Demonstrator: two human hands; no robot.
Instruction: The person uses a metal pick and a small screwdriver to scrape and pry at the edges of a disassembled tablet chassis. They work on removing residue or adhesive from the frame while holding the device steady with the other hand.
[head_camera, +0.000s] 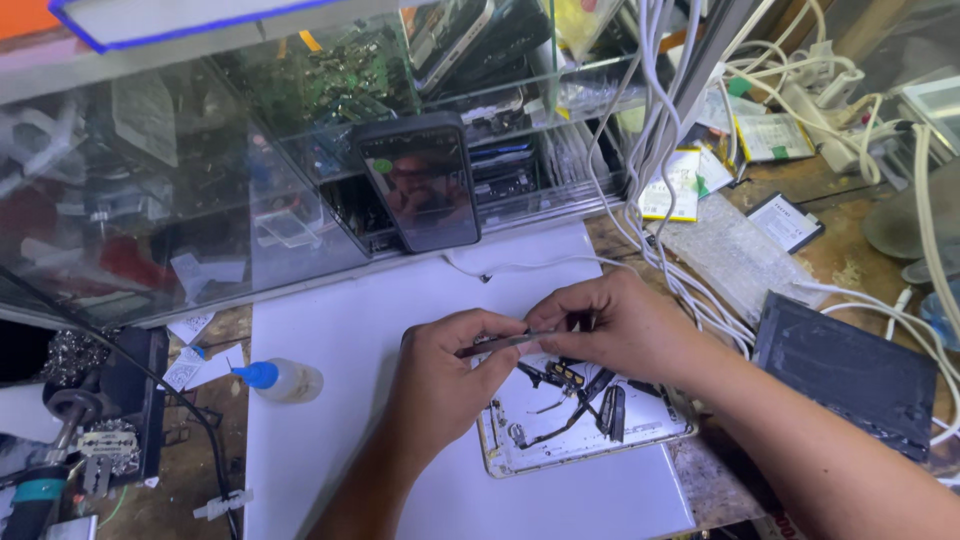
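Cluttered and worn, the wooden table (850, 262) carries a white sheet (350, 400) as our working surface, with a glass case (200, 200) full of circuit boards and phone parts standing behind it. A dark phone (421, 180) leans upright against that case. We work over an opened tablet shell (580, 420) lying flat on the sheet near its front edge — pale inside, with black flex cables and small parts loose across it. Our left hand (440, 385) is closed around a pair of metal tweezers (500, 344), thumb and fingers pinching the shaft, the tip pointing toward the other hand. Our right hand (620, 325) has its fingers curled together, pinching a small dark part (582, 322) just above the shell; the two hands nearly touch. A small blue-capped bottle (285, 380) lies on the sheet to the left. White cables (680, 280) trail down on the right, beside a dark flat panel (850, 375).
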